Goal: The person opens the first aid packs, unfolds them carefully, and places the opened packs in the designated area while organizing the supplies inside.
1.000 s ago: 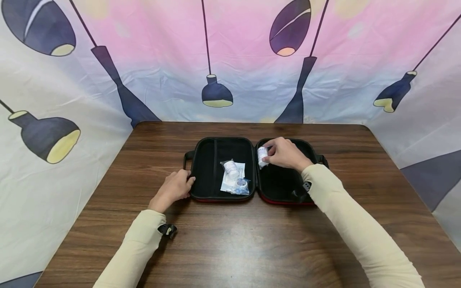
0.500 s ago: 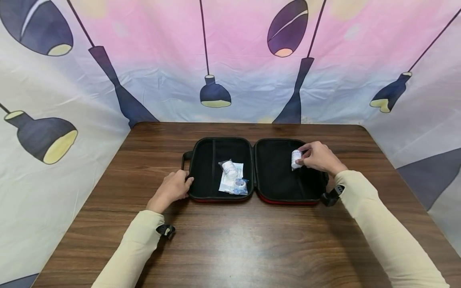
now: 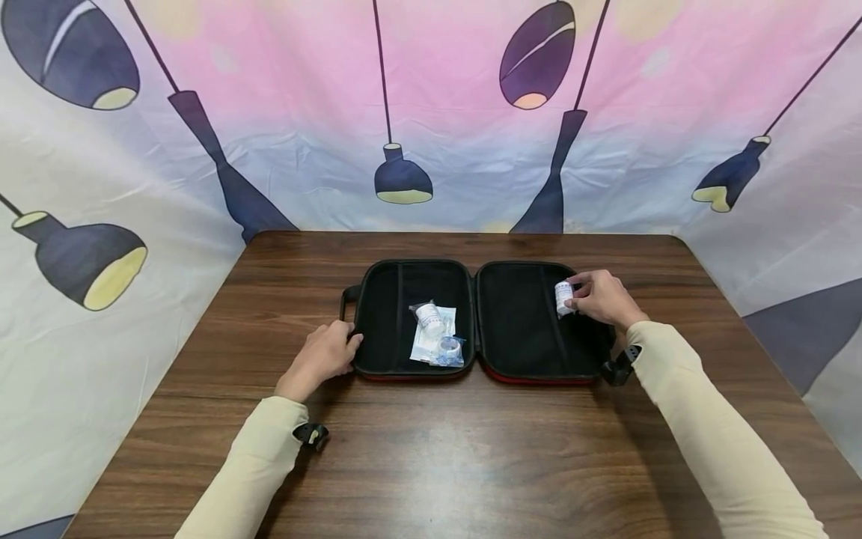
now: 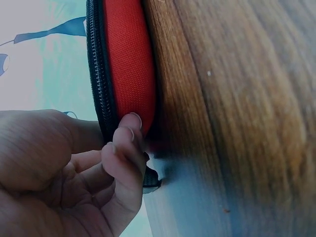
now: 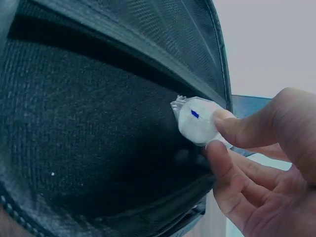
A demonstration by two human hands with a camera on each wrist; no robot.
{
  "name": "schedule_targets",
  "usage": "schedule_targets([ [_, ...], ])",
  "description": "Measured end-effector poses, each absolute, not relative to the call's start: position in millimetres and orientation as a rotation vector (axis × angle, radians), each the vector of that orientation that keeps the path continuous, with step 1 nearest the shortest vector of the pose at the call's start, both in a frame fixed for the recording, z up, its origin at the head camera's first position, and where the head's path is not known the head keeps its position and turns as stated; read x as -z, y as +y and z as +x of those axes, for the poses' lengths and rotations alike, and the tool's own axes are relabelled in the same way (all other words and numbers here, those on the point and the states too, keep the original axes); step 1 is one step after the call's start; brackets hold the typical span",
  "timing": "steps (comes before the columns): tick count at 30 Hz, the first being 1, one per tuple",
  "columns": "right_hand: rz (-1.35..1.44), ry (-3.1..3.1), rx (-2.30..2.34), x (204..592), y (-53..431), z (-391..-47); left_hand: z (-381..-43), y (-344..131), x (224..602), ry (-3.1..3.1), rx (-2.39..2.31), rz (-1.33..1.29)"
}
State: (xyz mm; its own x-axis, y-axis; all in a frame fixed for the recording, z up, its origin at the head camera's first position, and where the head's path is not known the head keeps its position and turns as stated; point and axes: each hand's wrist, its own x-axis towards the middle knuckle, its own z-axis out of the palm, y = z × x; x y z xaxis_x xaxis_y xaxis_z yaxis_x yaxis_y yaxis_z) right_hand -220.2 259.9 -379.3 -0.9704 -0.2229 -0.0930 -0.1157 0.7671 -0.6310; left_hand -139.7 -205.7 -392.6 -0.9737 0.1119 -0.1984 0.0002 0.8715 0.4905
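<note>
The case [image 3: 515,326] lies open, its two halves side by side on the wooden table [image 3: 431,464]. At its left edge, the left hand [image 3: 322,353] grips the near corner below the handle [image 3: 346,299]; from the head, most of its fingers are hidden, but the left wrist view shows them curled against the red side [image 4: 129,54], just beside the zip [image 4: 98,74]. Over the case's right half, the right hand [image 3: 606,298] pinches a clear-wrapped white roll [image 3: 564,299] between thumb and fingers; whether the roll touches the black lining is impossible to tell. Its print is too small to read, though a blue mark shows on its end. The right hand covers part of the case's right edge. In the left half, a second white roll [image 3: 429,319] and a blue-and-clear packet [image 3: 450,352] partly cover a flat pale packet [image 3: 421,348]. Both sleeves run out of frame.
</note>
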Motion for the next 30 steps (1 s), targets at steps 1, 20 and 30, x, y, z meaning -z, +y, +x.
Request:
schedule_targets([
  [1,-0.269,2.791,1.007,381,260,-221,-139,-206,393,2.821,-0.742,0.084],
  [20,-0.224,2.760,1.120,385,249,-225,-141,-205,390,2.814,-0.739,0.063],
  [30,-0.227,2.711,1.159,386,246,-226,-140,-205,391,2.825,-0.731,0.095],
])
